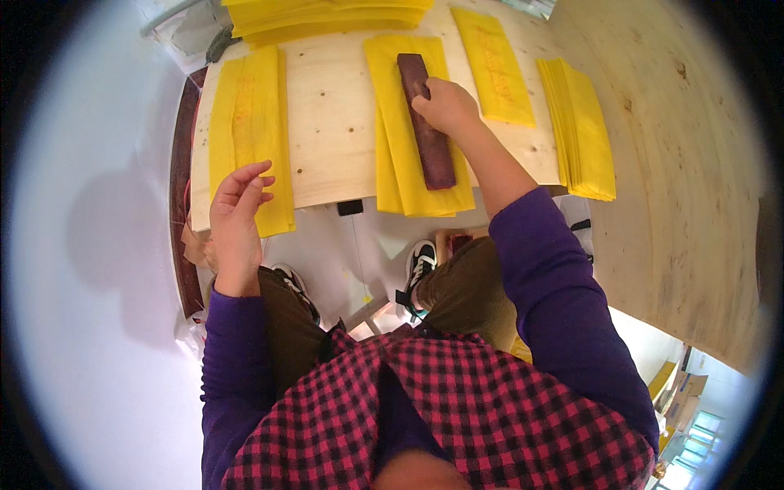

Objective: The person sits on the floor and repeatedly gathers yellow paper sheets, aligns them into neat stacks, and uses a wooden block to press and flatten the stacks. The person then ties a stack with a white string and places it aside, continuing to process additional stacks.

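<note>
My right hand [449, 106] is closed on the upper part of a long, dark reddish-brown wooden block [435, 159]. The block lies lengthwise on a folded yellow cloth stack [387, 122] at the middle of the wooden table; its grip is partly hidden by the fingers. To the left, my left hand [236, 214] hovers by the near end of another yellow cloth stack [245, 98] with faint orange marking. Its fingers are apart and slightly curled, with nothing in them.
A marked yellow piece [492, 69] and a thick yellow stack [578, 126] lie on the right. More yellow cloth [327, 18] is piled at the far edge. A plywood panel [678, 180] stands at the right, a white wall [98, 245] at the left.
</note>
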Motion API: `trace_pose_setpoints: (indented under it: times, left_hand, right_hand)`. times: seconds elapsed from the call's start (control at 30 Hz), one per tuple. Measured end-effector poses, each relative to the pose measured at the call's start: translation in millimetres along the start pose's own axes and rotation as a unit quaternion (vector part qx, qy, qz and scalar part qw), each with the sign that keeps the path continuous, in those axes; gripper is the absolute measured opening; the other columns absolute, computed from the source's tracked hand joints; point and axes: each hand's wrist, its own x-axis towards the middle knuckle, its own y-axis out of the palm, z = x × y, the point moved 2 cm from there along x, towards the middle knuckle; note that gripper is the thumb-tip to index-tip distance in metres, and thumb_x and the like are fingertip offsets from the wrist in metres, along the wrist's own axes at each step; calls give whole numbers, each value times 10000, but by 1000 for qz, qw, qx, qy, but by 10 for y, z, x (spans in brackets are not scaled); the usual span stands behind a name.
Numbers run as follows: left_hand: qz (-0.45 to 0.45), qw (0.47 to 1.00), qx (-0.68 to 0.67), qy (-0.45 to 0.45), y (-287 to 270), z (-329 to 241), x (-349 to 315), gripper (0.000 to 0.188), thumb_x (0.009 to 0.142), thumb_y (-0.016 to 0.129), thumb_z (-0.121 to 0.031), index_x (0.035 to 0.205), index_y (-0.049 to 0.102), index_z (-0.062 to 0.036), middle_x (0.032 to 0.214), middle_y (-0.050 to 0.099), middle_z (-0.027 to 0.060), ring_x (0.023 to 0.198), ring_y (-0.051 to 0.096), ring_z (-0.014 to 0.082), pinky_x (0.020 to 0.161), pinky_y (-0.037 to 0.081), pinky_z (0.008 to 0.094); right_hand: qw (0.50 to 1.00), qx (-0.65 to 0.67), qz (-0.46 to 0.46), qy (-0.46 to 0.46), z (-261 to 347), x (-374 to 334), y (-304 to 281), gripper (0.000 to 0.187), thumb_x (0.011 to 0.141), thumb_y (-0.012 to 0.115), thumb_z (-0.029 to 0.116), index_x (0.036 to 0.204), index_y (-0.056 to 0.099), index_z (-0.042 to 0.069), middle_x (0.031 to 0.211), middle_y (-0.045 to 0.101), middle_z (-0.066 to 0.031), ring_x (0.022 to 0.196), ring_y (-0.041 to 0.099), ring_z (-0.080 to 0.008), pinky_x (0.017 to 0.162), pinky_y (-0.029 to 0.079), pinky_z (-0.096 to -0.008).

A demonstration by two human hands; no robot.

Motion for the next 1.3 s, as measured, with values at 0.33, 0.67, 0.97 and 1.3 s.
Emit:
trace_pose_setpoints:
  times: [0.33, 0.67, 0.97, 1.3]
  left_hand:
    - [54, 997, 50, 3, 135, 19, -47, 189, 871, 526, -80, 1032, 593, -7, 982, 632, 58, 834, 582, 123, 714, 452, 239]
    - [215, 956, 69, -188, 1013, 174, 200, 270, 862, 550, -165, 1066, 536, 12, 927, 589, 80, 782, 575, 145, 663, 477, 263]
    - [181, 919, 266, -228, 1569, 355, 623, 253, 820, 609, -244, 944, 563, -29, 832, 556, 43, 621, 497, 132, 545, 392, 278]
    - [75, 971, 195, -115, 1866, 493, 765, 168, 781, 590, -64, 889, 553, 60, 787, 594, 113, 638, 570, 212, 547, 450, 322]
  right_hand:
    - [988, 146, -53, -19, -227, 1, -62, 393, 728, 562, 336, 910, 597, -10, 887, 622, -206, 818, 601, -340, 723, 468, -396]
    - [828, 533, -162, 72, -547, -805, -390, 189, 806, 585, 152, 731, 518, -8, 674, 508, -26, 570, 495, -105, 527, 434, -275]
    - [791, 583, -178, 53, -752, -906, -397, 159, 815, 593, 136, 744, 529, 10, 671, 509, -4, 565, 472, -75, 499, 415, -247]
    - [767, 617, -163, 64, -925, -904, -402, 165, 808, 611, 148, 766, 542, 4, 647, 535, -3, 583, 501, -81, 527, 426, -238]
